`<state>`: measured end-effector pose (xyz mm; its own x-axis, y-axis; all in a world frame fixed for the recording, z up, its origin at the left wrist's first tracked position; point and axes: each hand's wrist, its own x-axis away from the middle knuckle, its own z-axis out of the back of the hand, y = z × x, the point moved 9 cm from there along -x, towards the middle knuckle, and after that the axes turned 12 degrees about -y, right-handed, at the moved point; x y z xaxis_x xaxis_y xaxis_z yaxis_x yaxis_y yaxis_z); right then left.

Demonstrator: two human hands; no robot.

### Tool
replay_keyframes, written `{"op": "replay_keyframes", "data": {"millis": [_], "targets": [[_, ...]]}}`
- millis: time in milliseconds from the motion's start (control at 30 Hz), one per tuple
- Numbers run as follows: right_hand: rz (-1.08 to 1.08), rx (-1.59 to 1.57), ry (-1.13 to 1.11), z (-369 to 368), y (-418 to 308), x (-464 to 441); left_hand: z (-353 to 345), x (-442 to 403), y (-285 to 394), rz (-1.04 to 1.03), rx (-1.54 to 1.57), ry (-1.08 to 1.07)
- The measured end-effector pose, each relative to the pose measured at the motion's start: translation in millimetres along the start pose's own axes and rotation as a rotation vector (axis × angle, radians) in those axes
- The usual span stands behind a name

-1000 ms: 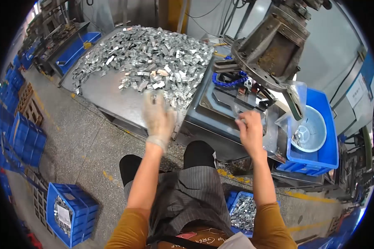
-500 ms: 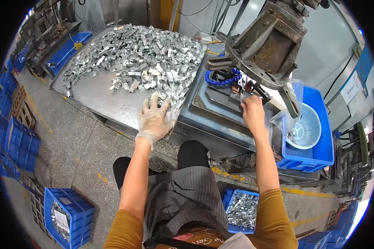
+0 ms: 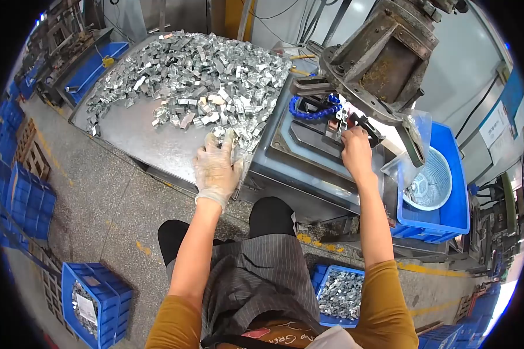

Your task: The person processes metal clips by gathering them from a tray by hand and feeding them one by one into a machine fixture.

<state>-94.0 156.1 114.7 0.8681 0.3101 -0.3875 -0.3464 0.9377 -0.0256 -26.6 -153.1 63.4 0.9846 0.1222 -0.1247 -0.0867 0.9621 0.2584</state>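
Note:
My left hand [image 3: 216,167], in a thin translucent glove, rests at the near edge of a heap of small silvery metal pieces [image 3: 215,87] on a metal table. Its fingers are stretched out and touch the closest pieces. My bare right hand [image 3: 356,152] is at a small fixture [image 3: 338,123] on the machine bed, beneath a large machine head [image 3: 384,64]. The fingers there are bent and pressed together against the fixture, beside a black clamp part [image 3: 366,128]. What lies between the fingertips is hidden. A blue segmented hose [image 3: 308,114] curves left of the fixture.
Right of the bed, a blue crate [image 3: 430,227] holds a light-blue plastic basket [image 3: 433,183] with a few pieces. Blue bins of metal pieces stand on the floor, one by my legs [image 3: 342,294] and one at lower left [image 3: 113,302]. The machine head overhangs my right hand.
My left hand has shifted slightly, its fingers closer together on the near pieces. My right hand has moved a little up and right at the fixture, with its fingers more curled.

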Motion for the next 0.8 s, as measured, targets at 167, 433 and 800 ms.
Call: {"op": "replay_keyframes", "data": {"millis": [167,433,800], "targets": [[-0.031,0.014,-0.003,-4,9,-14,-4,0,0,-0.068,0.061,0.013],[-0.022,0.118,0.043,-11,19,-32,-15,-2,-2,-0.105,0.035,0.063],[-0.002,-0.153,0.125,23,-27,16,-12,-5,-21,-0.062,0.333,0.203]]}}
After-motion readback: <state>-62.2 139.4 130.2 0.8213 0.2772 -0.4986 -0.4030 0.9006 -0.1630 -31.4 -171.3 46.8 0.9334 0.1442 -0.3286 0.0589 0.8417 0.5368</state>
